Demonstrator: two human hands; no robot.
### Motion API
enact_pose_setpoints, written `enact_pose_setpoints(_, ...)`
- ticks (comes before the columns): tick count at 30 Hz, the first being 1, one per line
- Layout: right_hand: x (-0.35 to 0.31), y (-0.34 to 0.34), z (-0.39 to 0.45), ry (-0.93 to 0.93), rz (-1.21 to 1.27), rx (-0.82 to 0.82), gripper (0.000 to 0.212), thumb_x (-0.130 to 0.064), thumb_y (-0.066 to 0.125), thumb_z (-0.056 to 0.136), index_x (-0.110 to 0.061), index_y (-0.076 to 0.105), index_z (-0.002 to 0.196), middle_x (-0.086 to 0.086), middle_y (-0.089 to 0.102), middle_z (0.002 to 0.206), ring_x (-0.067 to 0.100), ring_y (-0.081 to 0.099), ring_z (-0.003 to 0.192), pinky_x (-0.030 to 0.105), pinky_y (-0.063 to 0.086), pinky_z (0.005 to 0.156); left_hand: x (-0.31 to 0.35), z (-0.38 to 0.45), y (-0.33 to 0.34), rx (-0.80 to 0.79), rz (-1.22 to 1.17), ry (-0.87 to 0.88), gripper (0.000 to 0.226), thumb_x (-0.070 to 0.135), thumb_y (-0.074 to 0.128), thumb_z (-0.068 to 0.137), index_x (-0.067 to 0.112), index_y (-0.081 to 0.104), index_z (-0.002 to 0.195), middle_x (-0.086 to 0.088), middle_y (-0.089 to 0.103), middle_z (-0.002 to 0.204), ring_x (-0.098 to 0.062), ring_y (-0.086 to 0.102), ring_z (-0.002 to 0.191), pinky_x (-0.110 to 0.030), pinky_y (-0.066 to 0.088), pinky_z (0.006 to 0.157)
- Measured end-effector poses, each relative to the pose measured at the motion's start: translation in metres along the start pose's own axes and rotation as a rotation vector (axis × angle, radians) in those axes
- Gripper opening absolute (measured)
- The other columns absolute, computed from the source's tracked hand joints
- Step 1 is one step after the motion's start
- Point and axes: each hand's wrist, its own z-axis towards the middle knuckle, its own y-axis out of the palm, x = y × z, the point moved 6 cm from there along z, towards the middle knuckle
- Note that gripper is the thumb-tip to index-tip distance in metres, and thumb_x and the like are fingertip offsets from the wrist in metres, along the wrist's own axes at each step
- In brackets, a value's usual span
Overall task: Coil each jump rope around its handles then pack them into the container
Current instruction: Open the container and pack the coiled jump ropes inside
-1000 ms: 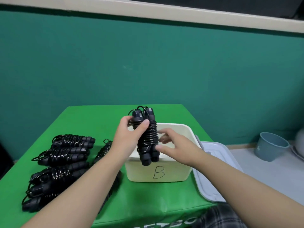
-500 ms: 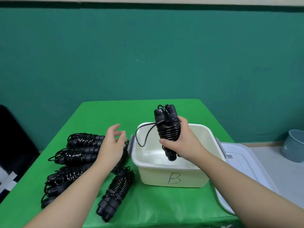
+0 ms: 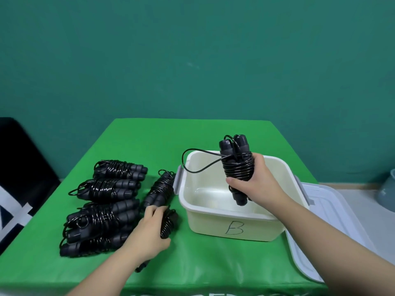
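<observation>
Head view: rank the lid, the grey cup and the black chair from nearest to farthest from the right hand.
1. Lid, right beside the right hand, past the container.
2. Grey cup, at the right edge.
3. Black chair, at the far left.

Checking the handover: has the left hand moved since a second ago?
Yes. The left hand let go of the rope over the container and went down to its left, onto a coiled rope on the table.
</observation>
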Motion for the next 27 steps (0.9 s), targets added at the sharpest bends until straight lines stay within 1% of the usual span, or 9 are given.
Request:
enact_pose_setpoints(2,0.000,-0.004,-0.002,0.002,-0.014,0.002,0.053,-0.002,0.070,0.081,-0.017,0.034,0.117,0.012,0.065,0.082,0.013,0.062,0.053,0.021,0.046,0.044,0.000,-0.004,-0.011,0.033,-0.069,-0.022,0.081,0.028,0.067,0.075,0.023,0.024,0.143,0.008,0.021,0.129,-0.016,0.056,0.091,-0.025,0.048,0.072)
enact_pose_setpoints(8,-0.003,-0.010,-0.009,-0.033,-0.030,0.034,0.052,-0.001,0.070,0.081,-0.016,0.036,0.117,0.011,0.065,0.082,0.013,0.062,0.054,0.023,0.051,0.047,0.017,-0.022,-0.065,0.208,-0.223,-0.082,0.080,0.028,0.069,0.079,0.025,0.021,0.143,0.007,0.023,0.128,-0.008,0.056,0.083,-0.024,0.048,0.070)
enact_pose_setpoints(11,-0.005,-0.016,-0.011,-0.079,-0.024,0.079,0.052,-0.002,0.071,0.080,-0.016,0.037,0.117,0.009,0.066,0.082,0.013,0.064,0.058,0.024,0.051,0.049,0.043,-0.028,-0.098,0.369,-0.346,-0.040,0.086,0.030,0.070,0.079,0.031,0.015,0.145,0.003,0.020,0.137,-0.015,0.047,0.104,-0.031,0.040,0.089)
enact_pose_setpoints(13,-0.008,-0.022,-0.012,-0.108,0.011,0.125,0.051,-0.001,0.070,0.080,-0.015,0.037,0.116,0.007,0.066,0.078,0.013,0.063,0.057,0.024,0.051,0.050,0.069,-0.027,-0.115,0.409,-0.427,0.049,0.085,0.031,0.069,0.080,0.042,0.013,0.144,0.006,0.020,0.128,-0.010,0.041,0.104,-0.026,0.033,0.089)
enact_pose_setpoints(14,-0.009,-0.026,-0.012,-0.120,0.027,0.153,0.050,0.000,0.070,0.081,-0.015,0.037,0.115,0.007,0.066,0.077,0.014,0.062,0.055,0.025,0.051,0.049,0.085,-0.023,-0.120,0.403,-0.435,0.099,0.081,0.029,0.068,0.081,0.046,0.017,0.142,0.007,0.021,0.123,-0.009,0.042,0.098,-0.020,0.033,0.087)
enact_pose_setpoints(16,-0.011,-0.035,-0.012,-0.135,0.061,0.210,0.048,0.001,0.069,0.081,-0.015,0.038,0.113,0.011,0.064,0.076,0.017,0.060,0.050,0.028,0.049,0.045,0.114,-0.009,-0.123,0.377,-0.417,0.191,0.070,0.021,0.067,0.080,0.046,0.032,0.136,0.005,0.021,0.118,-0.009,0.050,0.088,-0.010,0.045,0.076)
enact_pose_setpoints(19,-0.005,-0.053,-0.009,-0.134,0.088,0.301,0.046,-0.001,0.070,0.079,-0.025,0.040,0.104,0.019,0.062,0.078,0.025,0.056,0.047,0.037,0.048,0.042,0.145,0.022,-0.110,0.307,-0.404,0.235,0.063,0.016,0.065,0.077,0.041,0.039,0.128,0.007,0.018,0.117,-0.021,0.058,0.078,-0.031,0.059,0.067)
enact_pose_setpoints(22,0.009,-0.070,-0.007,-0.109,0.050,0.367,0.047,-0.004,0.071,0.078,-0.031,0.040,0.098,0.019,0.061,0.082,0.026,0.057,0.047,0.040,0.049,0.041,0.160,0.056,-0.086,0.226,-0.387,0.215,0.063,0.025,0.062,0.070,0.044,0.035,0.123,0.007,0.014,0.124,-0.029,0.059,0.082,-0.041,0.057,0.075)
enact_pose_setpoints(27,0.037,-0.082,-0.008,-0.019,-0.036,0.389,0.067,-0.011,0.072,0.080,-0.038,0.028,0.124,0.002,0.064,0.088,0.025,0.062,0.053,0.042,0.052,0.045,0.158,0.096,-0.019,-0.086,-0.178,0.119,0.067,0.029,0.056,0.077,0.052,0.025,0.132,0.000,0.011,0.140,-0.039,0.044,0.114,-0.048,0.044,0.098)
